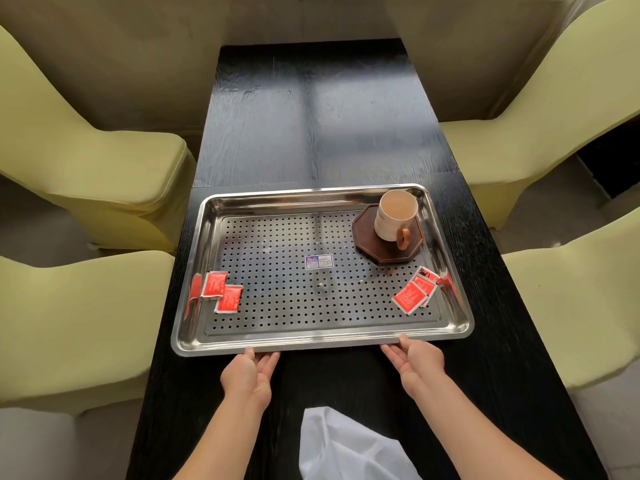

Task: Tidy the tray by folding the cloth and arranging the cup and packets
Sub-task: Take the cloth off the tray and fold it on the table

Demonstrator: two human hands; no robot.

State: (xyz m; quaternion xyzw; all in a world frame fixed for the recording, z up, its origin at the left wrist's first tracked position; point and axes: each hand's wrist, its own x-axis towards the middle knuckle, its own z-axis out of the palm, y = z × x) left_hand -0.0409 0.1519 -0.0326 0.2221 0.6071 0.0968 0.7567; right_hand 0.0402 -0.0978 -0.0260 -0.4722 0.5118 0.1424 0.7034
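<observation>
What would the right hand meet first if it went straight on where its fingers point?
The right hand would meet the tray at its near rim; its fingers seem to lie at that rim, though contact is unclear.

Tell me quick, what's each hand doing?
Left hand: open, straight fingers at the near rim of the tray.
Right hand: open, at the same rim.

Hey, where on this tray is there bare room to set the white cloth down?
Widest bare patch: the far-left area of the tray, bordered by the far rim, the left packets and the coaster. Another runs down the middle past the sticker to the near rim, between them and the right packets. The right side is crowded: cup on coaster, packets nearer.
</observation>
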